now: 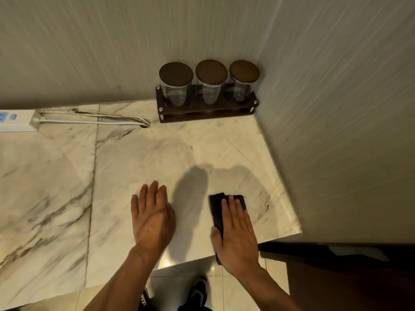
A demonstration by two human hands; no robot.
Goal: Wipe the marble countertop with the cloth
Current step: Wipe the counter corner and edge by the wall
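A dark folded cloth (216,207) lies on the white veined marble countertop (139,158), close to its front edge and right end. My right hand (237,236) presses flat on top of the cloth, fingers stretched forward, covering most of it. My left hand (152,216) rests palm down on the bare marble to the left of the cloth, fingers together, holding nothing. A hand's width of counter separates the two hands.
A dark wooden rack (207,110) with three lidded glass jars (211,83) stands in the back corner. A white power strip (16,121) with its cable (94,120) lies at the back left. Walls close the back and right. Tiled floor and my shoes (197,292) show below the edge.
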